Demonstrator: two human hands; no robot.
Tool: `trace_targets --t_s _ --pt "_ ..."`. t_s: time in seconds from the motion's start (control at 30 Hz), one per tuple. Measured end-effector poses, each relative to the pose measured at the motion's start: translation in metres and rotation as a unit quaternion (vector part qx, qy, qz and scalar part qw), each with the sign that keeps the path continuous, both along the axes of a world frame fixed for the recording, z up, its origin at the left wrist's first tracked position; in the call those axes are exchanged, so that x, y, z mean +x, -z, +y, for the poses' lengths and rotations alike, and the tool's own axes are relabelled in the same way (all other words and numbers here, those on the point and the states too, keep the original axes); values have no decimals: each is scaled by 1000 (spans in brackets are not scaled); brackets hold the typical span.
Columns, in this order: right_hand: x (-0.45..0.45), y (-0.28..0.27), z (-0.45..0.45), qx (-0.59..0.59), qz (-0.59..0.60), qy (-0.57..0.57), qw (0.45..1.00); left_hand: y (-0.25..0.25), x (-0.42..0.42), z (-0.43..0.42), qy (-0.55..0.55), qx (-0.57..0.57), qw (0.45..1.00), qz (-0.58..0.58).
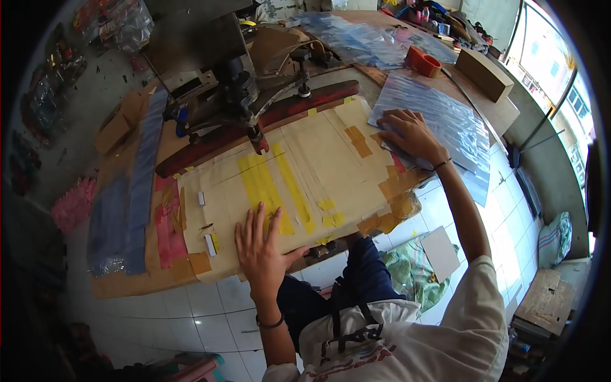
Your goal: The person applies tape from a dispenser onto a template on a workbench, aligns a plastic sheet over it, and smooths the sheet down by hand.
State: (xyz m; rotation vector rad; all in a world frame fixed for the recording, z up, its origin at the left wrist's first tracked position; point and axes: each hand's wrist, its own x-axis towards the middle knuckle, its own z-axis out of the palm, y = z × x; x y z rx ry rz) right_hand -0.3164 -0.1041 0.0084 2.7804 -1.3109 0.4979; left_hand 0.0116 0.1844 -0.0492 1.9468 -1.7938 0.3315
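My left hand (259,245) lies with spread fingers on the front part of a cream board (299,159) patched with yellow and brown tape. At the board's right, my right hand (412,134) rests palm down on the near left corner of a stack of clear plastic sheets (439,114), its fingers apart. Nothing shows gripped in either hand. Across the back of the board runs a dark red bar (210,148) under a black machine head (232,83). Two small white pieces, one of them nearer the front (210,245), sit at the board's left.
More plastic strips (141,184) lie at the table's left. Behind the right-hand stack are an orange tape roll (423,62) and a brown block (485,74). Further plastic sheets (356,38) cover the back. A green sack (414,270) lies on the tiled floor.
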Motion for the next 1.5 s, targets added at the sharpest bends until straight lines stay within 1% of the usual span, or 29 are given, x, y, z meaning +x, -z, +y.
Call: trace_targets --t_s 0.03,0.13,0.23,0.33,0.53,1.03,1.5 --pt "8 -7 2 42 18 27 999 1 -2 1 -8 4 1000 1" --pt "22 -9 5 34 -33 28 998 -1 0 0 -1 8 1000 -7" --pt "23 12 -5 1 -39 15 999 0 0 0 3 3 1000 -7" --pt "21 16 -4 -28 -71 4 997 1 0 0 1 1 1000 -7" --pt "19 24 -9 -19 -114 -4 993 2 1 0 6 7 1000 -4" --pt "20 22 -8 -17 -136 -14 990 1 1 1 6 6 1000 -11" --pt "21 22 -8 -23 -114 -16 993 3 3 1 5 21 999 -27"
